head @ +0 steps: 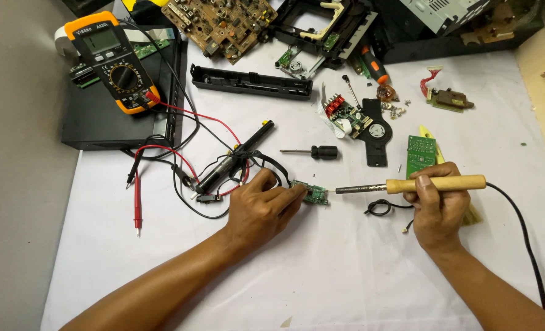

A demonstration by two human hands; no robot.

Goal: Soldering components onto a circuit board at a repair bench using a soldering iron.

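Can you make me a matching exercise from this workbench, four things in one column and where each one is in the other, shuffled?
Things:
1. soldering iron
2. small green board
3. multimeter
4. black-handled screwdriver

Places:
A. on the black box at far left
B. lying loose on the white cloth, above the left hand
C. gripped in the right hand
D. pinned under the left hand's fingertips

Pairs: 1-C, 2-D, 3-A, 4-B

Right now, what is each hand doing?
Left hand: fingers pinching the small green circuit board.
Right hand: closed around the soldering iron.
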